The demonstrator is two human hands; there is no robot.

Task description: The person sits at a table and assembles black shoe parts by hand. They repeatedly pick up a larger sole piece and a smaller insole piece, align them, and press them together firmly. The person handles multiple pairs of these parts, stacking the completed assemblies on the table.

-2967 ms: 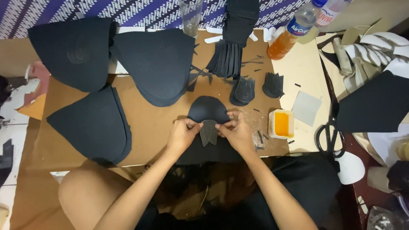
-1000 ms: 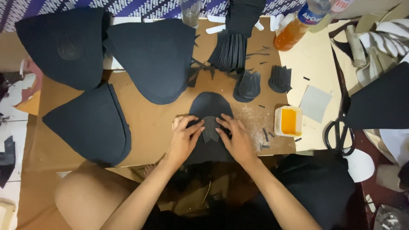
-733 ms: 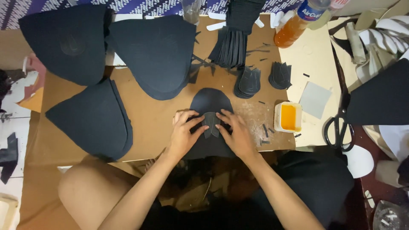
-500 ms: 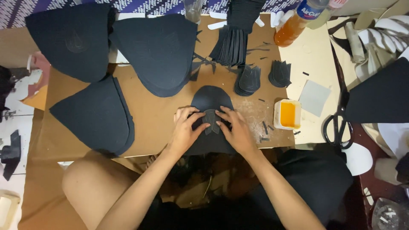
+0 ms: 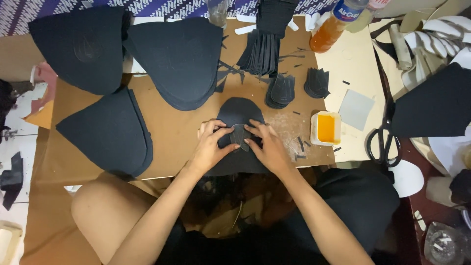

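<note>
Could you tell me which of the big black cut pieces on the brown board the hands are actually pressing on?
The rounded-top piece at the board's near edge: both the left hand and right hand press on it. The three larger stacks lie apart, untouched.

Both forearms rise from the bottom of the view and converge near the bench's near edge. The left hand (image 5: 211, 147) lies palm down, fingers curled, tips pressing flat. The right hand (image 5: 267, 147) mirrors it — fingertips almost meeting the left's, thumbs tucked inward, wrists low and angled toward each other.
</note>
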